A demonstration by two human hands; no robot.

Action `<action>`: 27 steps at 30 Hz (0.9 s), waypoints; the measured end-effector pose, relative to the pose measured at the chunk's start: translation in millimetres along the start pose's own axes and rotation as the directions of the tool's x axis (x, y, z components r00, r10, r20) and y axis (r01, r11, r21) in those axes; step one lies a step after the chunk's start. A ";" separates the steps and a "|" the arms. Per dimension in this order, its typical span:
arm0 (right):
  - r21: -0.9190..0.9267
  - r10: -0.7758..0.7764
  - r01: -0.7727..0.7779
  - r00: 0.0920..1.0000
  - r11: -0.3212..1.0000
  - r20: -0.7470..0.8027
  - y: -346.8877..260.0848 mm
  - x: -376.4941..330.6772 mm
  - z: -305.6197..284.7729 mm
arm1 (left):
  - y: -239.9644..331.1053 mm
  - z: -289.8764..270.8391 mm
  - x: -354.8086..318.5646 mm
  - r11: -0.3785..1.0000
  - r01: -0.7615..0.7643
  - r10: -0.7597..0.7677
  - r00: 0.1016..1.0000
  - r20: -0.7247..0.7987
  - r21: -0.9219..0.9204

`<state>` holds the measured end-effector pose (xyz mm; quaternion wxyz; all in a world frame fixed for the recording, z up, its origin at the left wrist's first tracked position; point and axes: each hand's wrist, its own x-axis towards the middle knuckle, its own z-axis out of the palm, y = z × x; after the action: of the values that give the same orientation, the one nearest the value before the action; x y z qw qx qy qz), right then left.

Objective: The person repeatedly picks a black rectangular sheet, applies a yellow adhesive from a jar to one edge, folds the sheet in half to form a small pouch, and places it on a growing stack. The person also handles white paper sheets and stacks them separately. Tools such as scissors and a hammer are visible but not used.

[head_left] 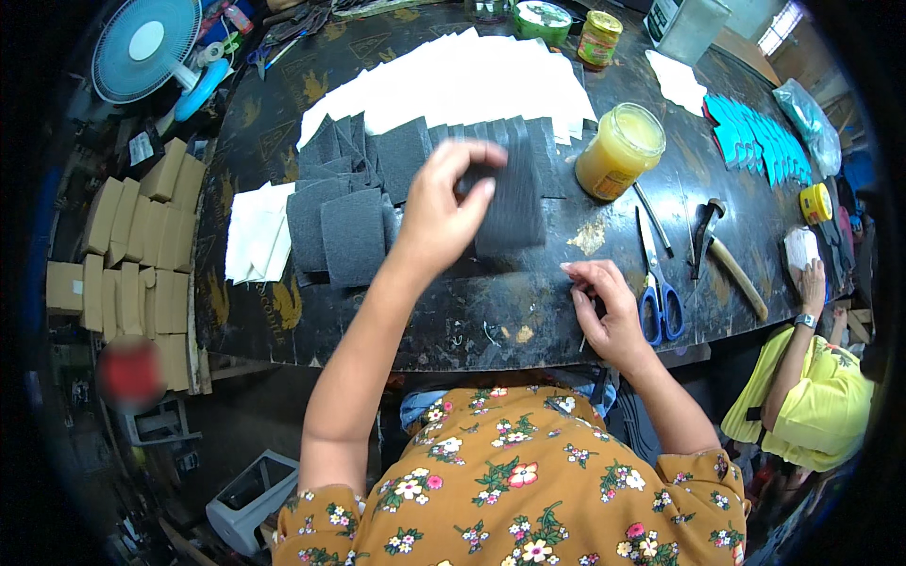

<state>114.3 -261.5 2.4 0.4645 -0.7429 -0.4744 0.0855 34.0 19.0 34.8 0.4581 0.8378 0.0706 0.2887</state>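
Observation:
My left hand [442,203] is closed at the edge of a dark grey felt-like piece [514,203], which is smeared by motion. Just left of it lie stacked and overlapping grey pieces [354,241], some in a fanned row. My right hand [612,313] rests near the table's front edge, fingers loosely bent and thumb apart, with nothing visible in it. Beside that hand lie blue-handled scissors [662,307]. An open glass jar of yellowish paste [620,151] stands beyond the right hand. White sheets [453,80] spread in a fan behind the grey pieces.
A hammer [731,259] and thin rods lie right of the scissors. White folded pieces [260,234] sit at the left. Turquoise pieces [758,140] and small jars [598,40] stand farther off. A fan [146,42] and cardboard boxes [142,222] flank the table. A co-worker [812,387] is at right.

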 end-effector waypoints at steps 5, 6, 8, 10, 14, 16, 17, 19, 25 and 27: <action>0.013 0.046 -0.046 0.999 0.999 0.007 4.7 -6.4 3.9 | -42.7 52.9 106.7 0.992 0.033 -0.026 0.998 0.055 -0.121; 0.034 0.068 -0.068 0.998 0.997 0.007 6.1 -5.9 4.2 | -49.2 69.3 113.5 0.999 -0.015 0.016 0.999 0.042 -0.030; 0.014 0.051 -0.052 0.999 0.999 0.004 8.2 -4.6 4.8 | -56.6 89.3 113.7 0.961 -0.030 0.006 0.996 0.087 0.275; -0.002 0.055 -0.055 0.998 0.998 0.006 8.8 -4.3 5.1 | -52.0 95.9 99.7 0.829 -0.144 0.154 0.988 0.026 0.540; -0.033 0.117 -0.117 0.993 0.993 0.018 8.2 -8.7 6.1 | -24.0 52.0 59.6 0.854 -0.173 0.250 0.963 -0.097 0.490; 0.012 0.107 -0.107 0.994 0.994 0.026 7.9 -12.4 6.6 | -15.6 3.0 33.2 0.844 -0.161 0.253 0.961 -0.115 0.511; 0.046 0.129 -0.131 0.991 0.990 0.044 7.5 -14.6 6.9 | -15.0 -25.0 19.4 0.826 -0.067 0.148 0.984 -0.100 0.560; 0.052 0.114 -0.117 0.991 0.992 0.067 6.2 -18.6 7.2 | -19.3 -76.7 -8.9 0.724 0.043 0.064 0.990 -0.129 0.689; 0.049 0.164 -0.179 0.961 0.983 0.224 -7.5 -5.7 -14.3 | -32.7 -138.3 -81.2 0.687 0.190 -0.097 0.980 -0.171 0.701; -0.162 -0.059 0.069 0.996 0.984 0.069 -11.8 18.7 -36.5 | -28.3 -134.8 -94.5 0.678 0.172 0.083 0.948 -0.308 0.714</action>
<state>137.7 -267.7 37.6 0.3888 -0.7600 -0.5180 0.0547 -113.5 97.0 28.1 0.0736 0.8913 0.2730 0.3546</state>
